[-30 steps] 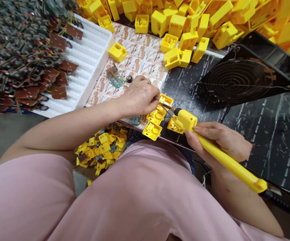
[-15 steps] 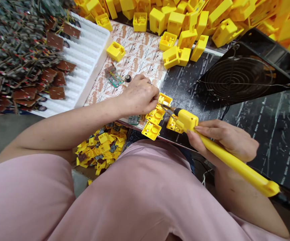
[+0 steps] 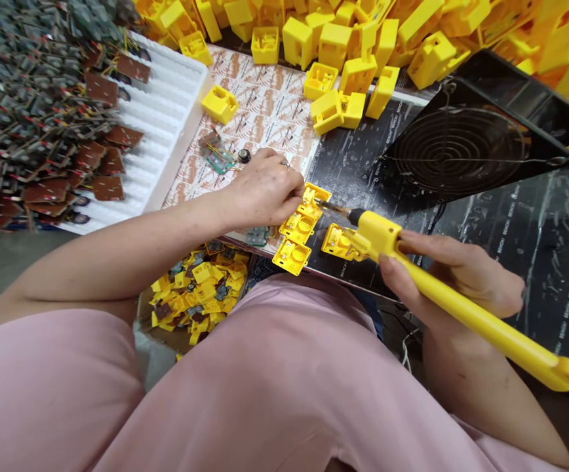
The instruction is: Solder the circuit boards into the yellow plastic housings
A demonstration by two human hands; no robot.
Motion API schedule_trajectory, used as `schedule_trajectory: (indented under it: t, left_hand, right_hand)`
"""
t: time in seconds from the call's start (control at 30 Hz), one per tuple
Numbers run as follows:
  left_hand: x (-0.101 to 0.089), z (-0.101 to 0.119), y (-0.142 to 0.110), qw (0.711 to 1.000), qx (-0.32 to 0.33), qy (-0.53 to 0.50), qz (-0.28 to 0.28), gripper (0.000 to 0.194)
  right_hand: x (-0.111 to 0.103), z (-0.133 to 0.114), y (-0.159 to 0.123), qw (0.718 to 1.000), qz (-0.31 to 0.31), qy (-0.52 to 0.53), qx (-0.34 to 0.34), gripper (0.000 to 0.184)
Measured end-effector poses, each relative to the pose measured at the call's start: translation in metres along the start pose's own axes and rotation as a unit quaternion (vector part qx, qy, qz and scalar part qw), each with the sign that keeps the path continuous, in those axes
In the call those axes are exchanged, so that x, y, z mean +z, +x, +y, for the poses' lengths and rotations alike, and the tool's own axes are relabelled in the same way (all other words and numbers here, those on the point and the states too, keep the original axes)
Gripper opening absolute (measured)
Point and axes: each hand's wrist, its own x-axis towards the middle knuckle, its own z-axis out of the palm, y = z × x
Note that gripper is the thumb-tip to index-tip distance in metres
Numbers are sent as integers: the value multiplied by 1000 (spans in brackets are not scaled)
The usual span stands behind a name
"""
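My right hand point(image 3: 451, 275) is wrapped round the yellow handle of a soldering iron point(image 3: 377, 233). Its metal tip points left, reaching the topmost of several small yellow plastic housings point(image 3: 316, 194). Against that housing's left side, my left hand point(image 3: 269, 187) is closed with its fingers bent down; what they pinch is hidden. Two more open housings with round speaker grilles, a middle one point(image 3: 298, 226) and a lower one point(image 3: 292, 255), lie in a row below. Under the iron sits another yellow housing point(image 3: 337, 241). A green circuit board point(image 3: 257, 236) shows partly below my left wrist.
A black fan point(image 3: 456, 144) stands at the right. Yellow cases point(image 3: 341, 49) are heaped along the back. At the left, a white foam tray point(image 3: 166, 124) bears many circuit boards. A wired board point(image 3: 218, 157) lies beyond my left hand; a box of yellow parts point(image 3: 206, 288) is below the table.
The soldering iron and my right hand have moved right, drawing the tip back a little from my left fingers. My left hand stays at the top housing. The view has shifted slightly.
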Motion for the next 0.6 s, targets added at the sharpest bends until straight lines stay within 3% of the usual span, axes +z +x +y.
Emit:
schedule_trajectory:
  t: [0.07, 0.37, 0.47, 0.6]
  left_hand:
    - [-1, 1, 0, 1000, -2, 0, -2, 25]
    - [2, -2, -2, 1000, 8, -8, 6, 25]
    - [4, -4, -3, 1000, 7, -10, 17, 25]
    - [4, -2, -2, 1000, 3, -5, 28, 22]
  right_hand:
    - [4, -3, 3, 999, -7, 30, -34, 17]
    - [14, -3, 26, 992, -31, 46, -116, 20]
    - [12, 1, 23, 991, 12, 71, -110, 19]
    - [5, 5, 12, 998, 48, 35, -37, 18]
